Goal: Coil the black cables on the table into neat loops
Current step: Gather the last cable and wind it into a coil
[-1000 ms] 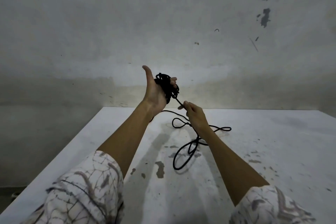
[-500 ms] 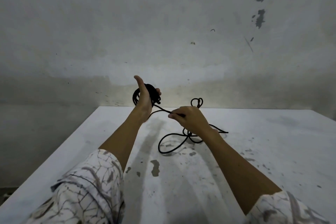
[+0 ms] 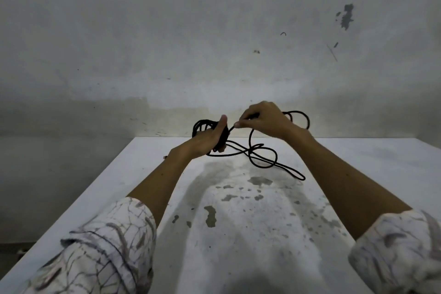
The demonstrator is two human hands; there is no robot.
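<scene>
One head-worn camera looks forward and down over the table [image 3: 358,162], close

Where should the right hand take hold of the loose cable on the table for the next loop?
Probably pinch the loose cable on the raised strand near the left hand, coming from above and the right. It lifts off the table there; farther out it lies flat and crosses itself.
</scene>
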